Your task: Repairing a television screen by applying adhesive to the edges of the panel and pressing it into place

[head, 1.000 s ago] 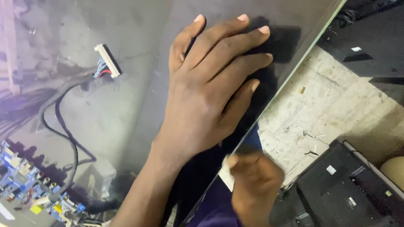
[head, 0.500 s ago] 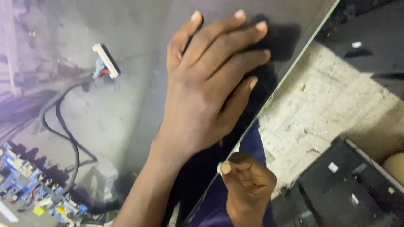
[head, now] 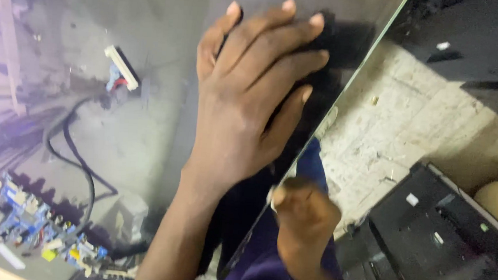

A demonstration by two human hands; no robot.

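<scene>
Left hand (head: pixel 251 105) spread flat on dark glossy panel (head: pixel 168 46) filling upper left and centre of frame, right hand (head: pixel 305 217) pinched shut on panel's lower edge, circuit board (head: pixel 32 230) lower left.

A dull grey metal panel (head: pixel 145 121) filled the left of the view, its edge catching pale green. A black cable (head: pixel 78 163) crossed it toward a white connector (head: pixel 121 67) with red and blue wires. The circuit board (head: pixel 27 224) showed blue, with yellow and red parts. Purple fabric (head: pixel 263 269) lay below, beside a cream, speckled floor (head: pixel 390 126) and black casings (head: pixel 440 247).
</scene>
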